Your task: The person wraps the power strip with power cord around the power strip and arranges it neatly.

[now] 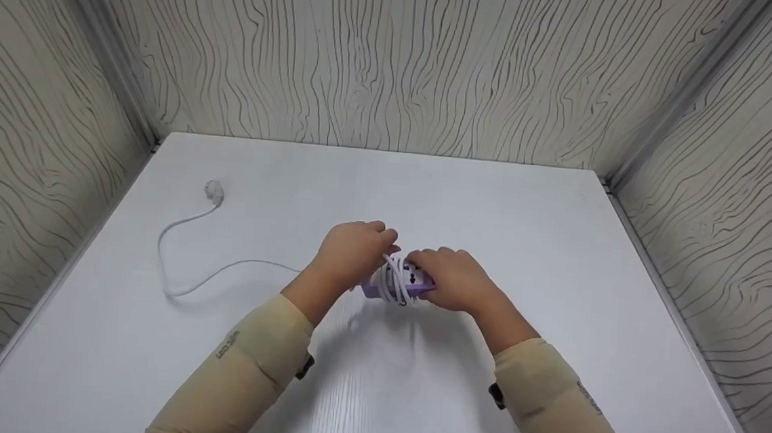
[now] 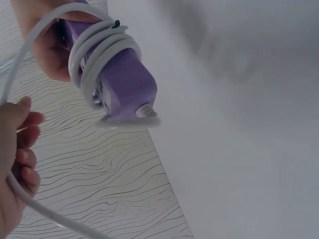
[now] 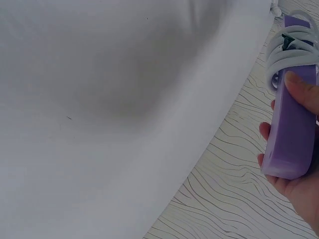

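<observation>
A purple and white power strip is held over the table, with several turns of its white cord wound around its middle. My right hand grips one end of it; in the right wrist view the thumb lies along the purple side, near the coils. At the other end, my left hand holds the running cord with curled fingers, and a loop arches from it to the coils. A small dark tie shows on the wound cord. White socket face and dark holes peek out between the hands.
The loose cord trails leftward across the white table, bends, and ends in a white plug toward the back left. Wood-grain patterned panels enclose the table at the back and both sides.
</observation>
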The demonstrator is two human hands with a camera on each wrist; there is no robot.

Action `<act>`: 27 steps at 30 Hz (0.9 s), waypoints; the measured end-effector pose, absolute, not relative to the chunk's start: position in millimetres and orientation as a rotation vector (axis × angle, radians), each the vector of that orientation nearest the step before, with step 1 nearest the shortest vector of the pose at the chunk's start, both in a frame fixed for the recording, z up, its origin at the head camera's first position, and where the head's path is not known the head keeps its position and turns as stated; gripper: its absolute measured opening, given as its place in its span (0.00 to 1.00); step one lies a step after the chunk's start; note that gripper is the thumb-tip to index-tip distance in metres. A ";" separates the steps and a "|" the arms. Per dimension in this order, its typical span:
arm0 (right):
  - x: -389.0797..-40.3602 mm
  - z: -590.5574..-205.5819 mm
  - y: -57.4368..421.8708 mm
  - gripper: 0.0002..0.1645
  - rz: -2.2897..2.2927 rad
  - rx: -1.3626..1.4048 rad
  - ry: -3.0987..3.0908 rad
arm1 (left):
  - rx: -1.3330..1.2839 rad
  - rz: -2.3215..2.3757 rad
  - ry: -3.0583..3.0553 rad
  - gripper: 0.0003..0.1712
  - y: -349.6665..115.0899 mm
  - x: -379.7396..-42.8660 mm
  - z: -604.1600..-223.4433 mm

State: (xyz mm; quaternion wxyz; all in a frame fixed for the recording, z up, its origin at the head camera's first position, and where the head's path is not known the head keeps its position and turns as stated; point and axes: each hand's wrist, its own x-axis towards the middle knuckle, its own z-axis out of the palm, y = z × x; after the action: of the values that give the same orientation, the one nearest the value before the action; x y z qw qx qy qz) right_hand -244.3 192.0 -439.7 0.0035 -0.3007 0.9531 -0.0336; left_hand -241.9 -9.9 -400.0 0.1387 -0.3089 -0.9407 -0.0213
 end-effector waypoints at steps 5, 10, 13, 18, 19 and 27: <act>-240.3 -434.6 192.0 0.29 -0.168 -1.104 2.956 | -0.725 -0.147 -2.849 0.17 -8.7 -247.3 -404.7; -234.8 -430.5 190.6 0.27 -0.238 -1.232 2.905 | -0.690 -0.233 -2.856 0.19 -13.1 -253.4 -410.8; -232.5 -427.6 189.6 0.26 -0.262 -1.234 2.865 | -0.685 -0.274 -2.877 0.20 -17.5 -257.8 -415.2; -229.5 -419.1 187.7 0.27 -0.350 -1.176 2.781 | -0.651 -0.363 -2.940 0.19 -25.7 -264.9 -423.3; -228.9 -417.1 187.2 0.28 -0.369 -1.173 2.761 | -0.650 -0.391 -2.945 0.20 -26.6 -266.0 -424.4; -223.5 -402.8 177.3 0.26 -0.516 -1.300 2.594 | -0.720 -0.640 -2.940 0.20 -25.9 -273.2 -428.6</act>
State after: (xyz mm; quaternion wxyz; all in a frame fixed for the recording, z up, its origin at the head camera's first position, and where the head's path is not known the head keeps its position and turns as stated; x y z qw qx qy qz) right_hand -223.5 177.3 -402.8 0.0970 -0.4390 0.8761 -0.1741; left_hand -273.2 -25.9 -428.6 0.0239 -0.2325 -0.9500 -0.2069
